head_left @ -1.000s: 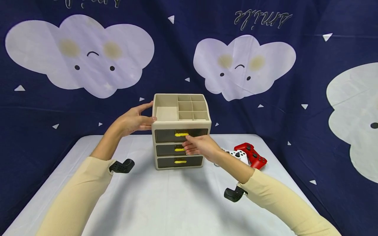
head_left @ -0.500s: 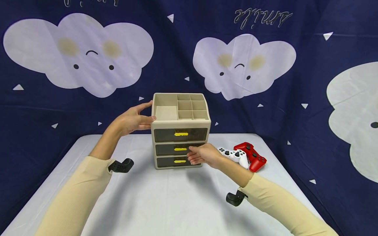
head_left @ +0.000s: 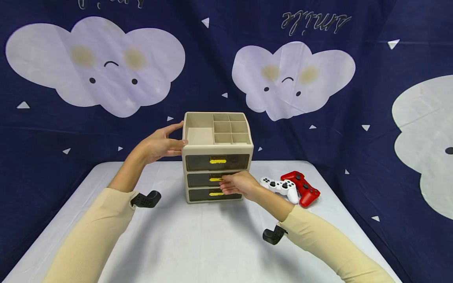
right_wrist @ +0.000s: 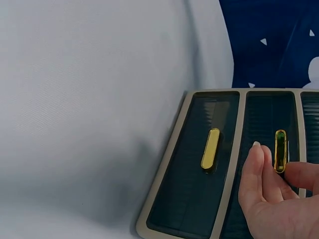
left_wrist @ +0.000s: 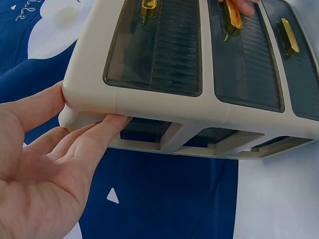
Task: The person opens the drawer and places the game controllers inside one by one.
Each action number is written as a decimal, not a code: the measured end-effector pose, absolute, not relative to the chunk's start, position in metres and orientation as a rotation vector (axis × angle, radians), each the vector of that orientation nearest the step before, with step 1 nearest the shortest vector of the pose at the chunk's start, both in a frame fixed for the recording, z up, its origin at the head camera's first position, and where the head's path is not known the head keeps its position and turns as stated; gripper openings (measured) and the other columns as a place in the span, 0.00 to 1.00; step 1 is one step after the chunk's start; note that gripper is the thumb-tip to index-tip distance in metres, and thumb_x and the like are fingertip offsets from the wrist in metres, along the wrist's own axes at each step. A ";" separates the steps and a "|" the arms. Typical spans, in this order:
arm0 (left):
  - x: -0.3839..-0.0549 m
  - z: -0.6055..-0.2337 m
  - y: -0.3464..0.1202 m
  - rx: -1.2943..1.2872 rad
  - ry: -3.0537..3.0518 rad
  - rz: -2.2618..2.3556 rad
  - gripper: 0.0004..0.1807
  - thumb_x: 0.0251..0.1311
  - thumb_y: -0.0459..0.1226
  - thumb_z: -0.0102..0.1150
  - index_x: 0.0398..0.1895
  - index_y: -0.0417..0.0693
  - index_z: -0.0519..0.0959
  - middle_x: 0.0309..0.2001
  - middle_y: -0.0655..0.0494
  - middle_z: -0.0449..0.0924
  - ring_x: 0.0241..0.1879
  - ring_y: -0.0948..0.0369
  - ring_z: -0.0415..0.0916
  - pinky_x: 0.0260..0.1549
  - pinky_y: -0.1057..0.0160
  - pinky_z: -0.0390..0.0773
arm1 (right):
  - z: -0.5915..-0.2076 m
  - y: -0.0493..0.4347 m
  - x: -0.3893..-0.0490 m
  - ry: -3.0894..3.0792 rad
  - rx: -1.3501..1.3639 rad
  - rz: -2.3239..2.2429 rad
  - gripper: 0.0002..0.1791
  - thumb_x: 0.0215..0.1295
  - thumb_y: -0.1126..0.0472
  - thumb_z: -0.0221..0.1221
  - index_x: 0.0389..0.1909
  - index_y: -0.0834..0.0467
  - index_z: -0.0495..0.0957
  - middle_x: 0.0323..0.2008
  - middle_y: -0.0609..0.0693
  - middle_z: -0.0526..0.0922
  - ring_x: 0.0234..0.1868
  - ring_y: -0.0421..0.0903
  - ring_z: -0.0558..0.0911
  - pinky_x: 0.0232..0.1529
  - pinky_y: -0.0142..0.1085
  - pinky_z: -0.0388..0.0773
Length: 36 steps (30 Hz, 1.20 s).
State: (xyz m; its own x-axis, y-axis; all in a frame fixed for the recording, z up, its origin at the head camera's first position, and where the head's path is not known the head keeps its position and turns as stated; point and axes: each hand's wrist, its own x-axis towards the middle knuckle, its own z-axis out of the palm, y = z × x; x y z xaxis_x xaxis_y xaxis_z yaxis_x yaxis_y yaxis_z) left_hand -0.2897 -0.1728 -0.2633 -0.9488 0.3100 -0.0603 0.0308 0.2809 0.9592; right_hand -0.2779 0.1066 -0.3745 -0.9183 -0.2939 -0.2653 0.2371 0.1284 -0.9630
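A beige drawer organizer (head_left: 218,148) stands upright at the back of the table, its three dark drawer fronts flush with the frame. My left hand (head_left: 158,144) rests against its upper left side. In the left wrist view the thumb touches the front corner and the fairly straight fingers (left_wrist: 99,137) press the side. At the middle drawer, my right hand (head_left: 238,184) has thumb and fingers on either side of the gold drawer handle (right_wrist: 280,144), pinching it. Gold handles also show on the top drawer (head_left: 233,160) and the bottom drawer (head_left: 201,195).
Right of the organizer, a white game controller (head_left: 279,186) lies against a red game controller (head_left: 301,188). The organizer's open top has one large compartment and several small ones. A white cloth covers the table (head_left: 198,243); a dark blue cloud-print curtain (head_left: 209,70) hangs behind.
My right hand came down from the top drawer to the lower drawers, then shifted slightly up and left onto the middle handle. My left hand stayed on the organizer's side.
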 end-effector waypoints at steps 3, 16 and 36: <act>-0.289 -0.263 -0.173 0.312 2.317 1.726 0.48 0.71 0.33 0.59 0.84 0.59 0.39 0.74 0.39 0.63 0.66 0.44 0.74 0.64 0.52 0.78 | -0.374 0.106 -0.278 2.019 -0.058 -1.851 0.15 0.73 0.65 0.57 0.47 0.76 0.81 0.25 0.51 0.86 0.26 0.41 0.86 0.33 0.31 0.87; -0.288 -0.261 -0.174 0.312 2.311 1.720 0.49 0.71 0.33 0.59 0.84 0.58 0.38 0.74 0.39 0.62 0.66 0.44 0.74 0.64 0.51 0.77 | -0.371 0.109 -0.266 2.034 -0.106 -1.806 0.15 0.73 0.65 0.58 0.47 0.76 0.81 0.27 0.52 0.87 0.26 0.41 0.86 0.35 0.33 0.88; -0.287 -0.260 -0.172 0.341 2.325 1.702 0.48 0.72 0.32 0.57 0.84 0.57 0.39 0.74 0.38 0.61 0.65 0.44 0.74 0.66 0.50 0.76 | -0.369 0.123 -0.230 2.089 -0.178 -1.698 0.16 0.72 0.64 0.59 0.46 0.76 0.82 0.32 0.54 0.89 0.28 0.39 0.86 0.37 0.34 0.89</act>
State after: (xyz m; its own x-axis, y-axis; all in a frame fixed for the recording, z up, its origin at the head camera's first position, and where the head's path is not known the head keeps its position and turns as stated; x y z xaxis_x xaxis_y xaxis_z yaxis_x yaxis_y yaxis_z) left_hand -0.2871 -0.1725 -0.2601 -0.9440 0.3254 -0.0545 0.0464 0.2943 0.9546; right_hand -0.2300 0.1229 -0.3694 -0.8950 -0.3672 -0.2532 0.1728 0.2379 -0.9558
